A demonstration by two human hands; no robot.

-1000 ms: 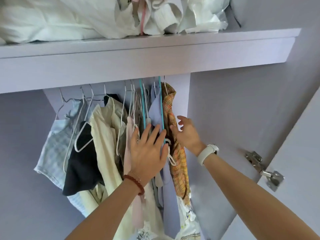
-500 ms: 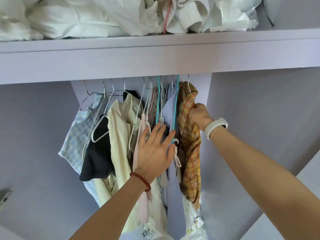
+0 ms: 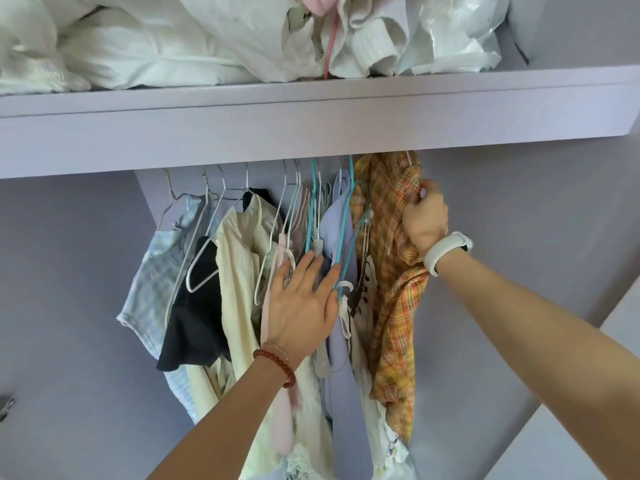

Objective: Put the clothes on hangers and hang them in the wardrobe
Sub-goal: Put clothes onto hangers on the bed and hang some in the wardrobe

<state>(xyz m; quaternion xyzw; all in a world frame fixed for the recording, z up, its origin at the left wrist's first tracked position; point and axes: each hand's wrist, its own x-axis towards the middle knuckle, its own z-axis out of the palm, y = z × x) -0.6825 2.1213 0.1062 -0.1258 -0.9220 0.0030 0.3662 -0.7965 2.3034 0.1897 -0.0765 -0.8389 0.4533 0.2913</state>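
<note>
Your right hand [image 3: 425, 220] grips the orange plaid shirt [image 3: 394, 306] high up, with the fingers curled into a bunched fold of its cloth just under the shelf [image 3: 311, 123]. The white hanger hook [image 3: 409, 157] of that shirt rises just above your knuckles; the rail it would sit on is hidden behind the shelf front, so you cannot tell whether the hook is on it. The rest of the shirt hangs down below your wrist, past the white wristband [image 3: 446, 252].

Your left hand [image 3: 303, 299] lies flat with straight, spread fingers, pressing against the row of hung clothes. Its fingertips touch the lavender garment [image 3: 343, 375] and the teal hangers [image 3: 346, 230], and the plaid shirt hangs just to the right of your little finger. To the left of your thumb hang a cream garment [image 3: 239, 289], a black top [image 3: 197, 323] and a pale blue checked garment [image 3: 152, 271], all on thin white wire hangers [image 3: 221, 188]. A red bead bracelet [image 3: 275, 360] circles that wrist.

Above your fingers, on top of the shelf, lies a heap of white bedding [image 3: 156, 46] and a clear plastic bag [image 3: 457, 39].
</note>
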